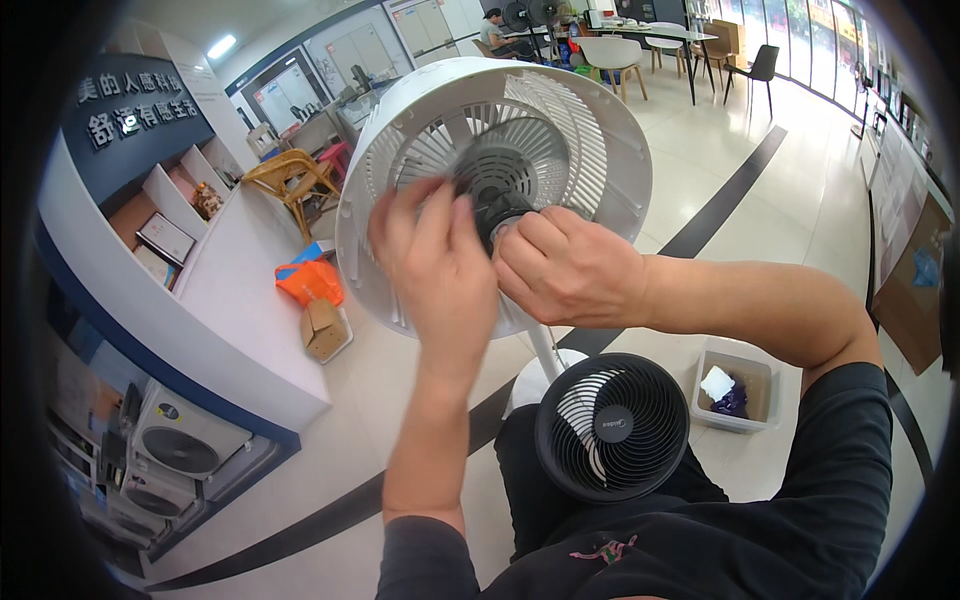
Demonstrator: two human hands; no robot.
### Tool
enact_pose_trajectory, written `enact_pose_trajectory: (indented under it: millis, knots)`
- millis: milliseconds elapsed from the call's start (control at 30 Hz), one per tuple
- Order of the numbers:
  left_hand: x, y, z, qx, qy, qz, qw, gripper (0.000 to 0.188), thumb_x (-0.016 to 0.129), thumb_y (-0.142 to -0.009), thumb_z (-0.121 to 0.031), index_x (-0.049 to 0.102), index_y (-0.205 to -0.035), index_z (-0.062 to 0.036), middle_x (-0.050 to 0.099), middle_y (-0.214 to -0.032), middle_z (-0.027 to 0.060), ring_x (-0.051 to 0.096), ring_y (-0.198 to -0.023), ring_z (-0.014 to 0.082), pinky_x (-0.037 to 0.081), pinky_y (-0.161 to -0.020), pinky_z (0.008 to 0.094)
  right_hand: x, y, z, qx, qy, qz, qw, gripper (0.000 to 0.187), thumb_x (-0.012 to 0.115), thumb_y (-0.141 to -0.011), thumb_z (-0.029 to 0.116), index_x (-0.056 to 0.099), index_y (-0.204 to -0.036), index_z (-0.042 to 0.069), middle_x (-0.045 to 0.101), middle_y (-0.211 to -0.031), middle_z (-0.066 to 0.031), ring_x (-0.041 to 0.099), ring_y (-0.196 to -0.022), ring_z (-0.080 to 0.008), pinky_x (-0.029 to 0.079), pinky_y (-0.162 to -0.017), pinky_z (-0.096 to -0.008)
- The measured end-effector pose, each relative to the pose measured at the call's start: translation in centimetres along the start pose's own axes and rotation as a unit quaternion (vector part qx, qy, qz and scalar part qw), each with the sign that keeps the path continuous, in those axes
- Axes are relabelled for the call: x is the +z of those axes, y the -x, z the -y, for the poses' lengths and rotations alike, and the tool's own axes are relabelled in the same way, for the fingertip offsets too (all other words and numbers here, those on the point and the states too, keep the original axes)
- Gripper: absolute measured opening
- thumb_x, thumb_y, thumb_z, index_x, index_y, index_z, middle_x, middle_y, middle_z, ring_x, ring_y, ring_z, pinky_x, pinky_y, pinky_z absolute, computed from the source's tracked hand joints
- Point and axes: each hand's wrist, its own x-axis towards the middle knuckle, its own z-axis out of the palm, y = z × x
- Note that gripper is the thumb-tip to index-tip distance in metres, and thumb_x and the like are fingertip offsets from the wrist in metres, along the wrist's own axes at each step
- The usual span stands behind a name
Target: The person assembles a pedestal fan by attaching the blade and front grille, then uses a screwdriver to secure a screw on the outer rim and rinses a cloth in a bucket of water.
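Observation:
In front of me is a large white fan housing on a white pole, with its inside facing me. A dark, partly see-through fan blade sits around the black hub at its centre. My right hand is closed in a pinch at the hub's lower edge; what its fingers hold is hidden. My left hand is raised beside the hub and the blade, its fingers smeared by motion. A round black front grille with curved slats rests on my lap.
A clear plastic bin with a white piece and dark purple cloth stands on the floor at right. An orange bag and a cardboard box lie at left beside a white shelf unit. Chairs, a table and a seated person are farther back.

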Motion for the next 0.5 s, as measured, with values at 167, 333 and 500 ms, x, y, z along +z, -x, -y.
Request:
enact_pose_trajectory:
  millis: [167,333,500]
  knots:
    - [-0.9,-5.0,0.2,0.171,0.015,0.176,0.969,0.022,0.066,-0.093,-0.008,0.074,-0.112,-0.0011,0.07,-0.117,0.0187,0.061,-0.114,0.0448,0.048,-0.099,0.0442,-0.5,-0.3,-0.1,-0.008,0.004,0.018,1.0,0.018,0.064,-0.075,0.016,0.068,-0.086,0.002,0.055,-0.078,-0.0058,0.055,-0.071,-0.0212,0.042,-0.059,-0.0316]
    - [-2.0,1.5,-1.1,0.118,0.114,-0.101,0.981,0.019,0.062,-0.091,0.005,0.072,-0.107,0.0052,0.07,-0.11,0.0181,0.066,-0.104,0.0371,0.052,-0.097,0.0454,-1.1,0.0,0.0,0.072,-0.033,0.024,0.997,0.018,0.063,-0.072,0.017,0.061,-0.084,0.003,0.053,-0.078,-0.0055,0.055,-0.071,-0.0202,0.044,-0.059,-0.03]
    - [-1.4,11.1,-2.7,-0.14,0.108,-0.026,0.984,0.046,0.062,-0.091,0.005,0.047,-0.135,0.0074,0.054,-0.129,0.0198,0.055,-0.12,0.0277,0.043,-0.106,0.0428,-0.5,-0.2,0.7,0.069,-0.003,0.0,0.998,0.017,0.064,-0.07,0.015,0.054,-0.081,0.006,0.048,-0.075,-0.0041,0.054,-0.069,-0.0187,0.046,-0.059,-0.0286]
